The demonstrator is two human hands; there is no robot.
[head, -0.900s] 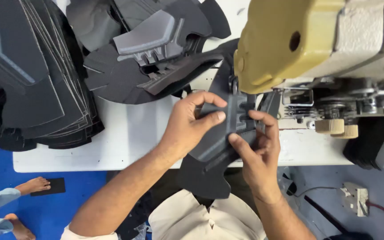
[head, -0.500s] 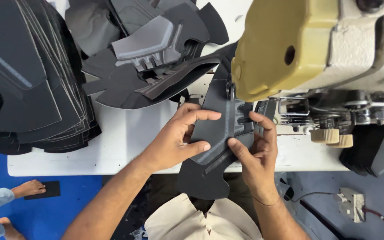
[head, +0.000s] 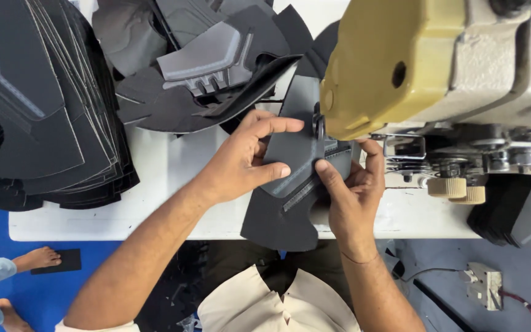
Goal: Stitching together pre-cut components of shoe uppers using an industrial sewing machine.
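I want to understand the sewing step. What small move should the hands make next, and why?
Probably ease the dark grey cut panel slightly further under the sewing machine head. Both the left hand and the right hand already pinch it flat on the white table, and its upper edge sits right at the machine, seemingly aligned for stitching.

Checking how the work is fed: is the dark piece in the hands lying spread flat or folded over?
Spread flat. The dark piece lies open on the white table, left hand and right hand pressing it.
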